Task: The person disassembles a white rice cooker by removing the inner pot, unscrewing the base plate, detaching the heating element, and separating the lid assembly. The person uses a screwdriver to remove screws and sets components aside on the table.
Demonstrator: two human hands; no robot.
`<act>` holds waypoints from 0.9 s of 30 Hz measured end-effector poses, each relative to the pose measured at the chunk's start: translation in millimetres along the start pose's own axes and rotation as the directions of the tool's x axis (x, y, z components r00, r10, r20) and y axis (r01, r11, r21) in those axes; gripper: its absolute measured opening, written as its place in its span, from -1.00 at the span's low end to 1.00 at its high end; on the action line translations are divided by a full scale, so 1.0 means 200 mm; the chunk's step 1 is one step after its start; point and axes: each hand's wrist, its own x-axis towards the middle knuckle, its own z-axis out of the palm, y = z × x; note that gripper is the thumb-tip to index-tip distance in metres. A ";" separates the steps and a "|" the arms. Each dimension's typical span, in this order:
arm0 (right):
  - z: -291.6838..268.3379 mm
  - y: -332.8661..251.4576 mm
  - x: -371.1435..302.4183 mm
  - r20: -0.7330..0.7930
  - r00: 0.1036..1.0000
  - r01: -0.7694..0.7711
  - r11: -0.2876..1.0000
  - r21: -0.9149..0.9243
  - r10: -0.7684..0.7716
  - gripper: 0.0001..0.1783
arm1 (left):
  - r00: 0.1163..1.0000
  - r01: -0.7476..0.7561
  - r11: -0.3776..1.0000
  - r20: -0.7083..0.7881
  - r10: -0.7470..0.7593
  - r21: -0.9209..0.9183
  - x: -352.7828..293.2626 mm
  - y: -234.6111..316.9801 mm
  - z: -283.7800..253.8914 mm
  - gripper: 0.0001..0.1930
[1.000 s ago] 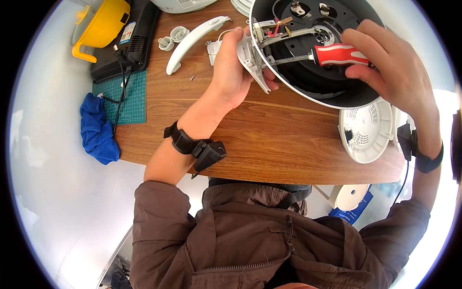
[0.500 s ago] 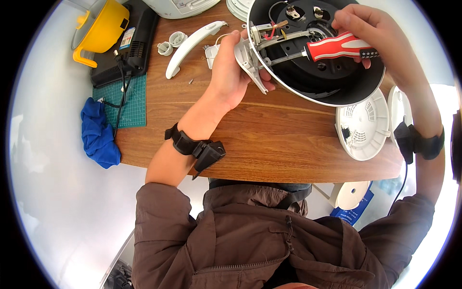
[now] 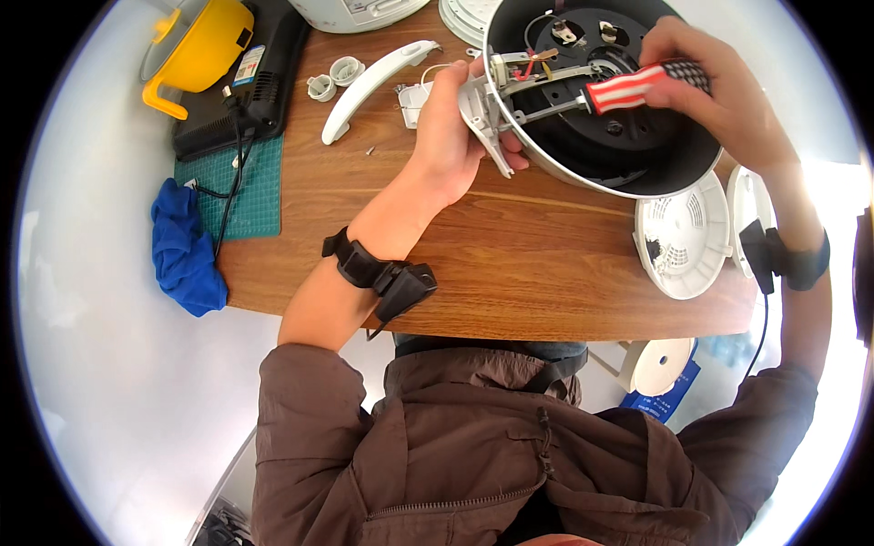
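Note:
My right hand [image 3: 706,96] is closed round a red and white screwdriver [image 3: 628,90] with a black-patterned handle end. Its shaft reaches left to the side wall of an upturned round appliance body [image 3: 628,168], dark inside, with wires and metal brackets showing. The exact spot the tip touches cannot be made out. My left hand [image 3: 449,136] grips a white plastic bracket [image 3: 487,118] at the left rim of that body, thumb on top and fingertips curled beneath. Beside this hand lies a small white plastic part [image 3: 412,105] with a wire.
A curved white handle [image 3: 373,86], two small white caps [image 3: 333,78] and a screw [image 3: 370,150] lie on the wooden table [image 3: 546,273]. A vented white cover [image 3: 683,237] stands at right. At left are a yellow pot [image 3: 205,59], a black appliance [image 3: 264,91], a green mat [image 3: 259,196] and a blue cloth [image 3: 185,250].
My right hand has shifted its grip on the screwdriver handle, its thumb now lying across the handle. The body and my left hand sit slightly further right in view.

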 end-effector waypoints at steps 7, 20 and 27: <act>0.03 -0.01 -0.01 -0.045 0.996 -0.076 0.994 0.077 0.080 -0.72 | 1.000 0.020 1.000 0.007 -0.020 -0.006 0.01 -0.01 -0.03 -0.36; -0.01 -0.05 -0.06 0.087 0.990 -0.119 0.982 0.145 0.107 -0.58 | 1.000 0.011 1.000 0.025 -0.012 0.004 0.01 -0.01 -0.04 -0.37; 0.00 -0.04 -0.06 0.111 0.981 -0.178 0.964 0.199 0.158 -0.59 | 1.000 0.011 1.000 0.027 -0.010 -0.008 0.00 -0.01 -0.03 -0.37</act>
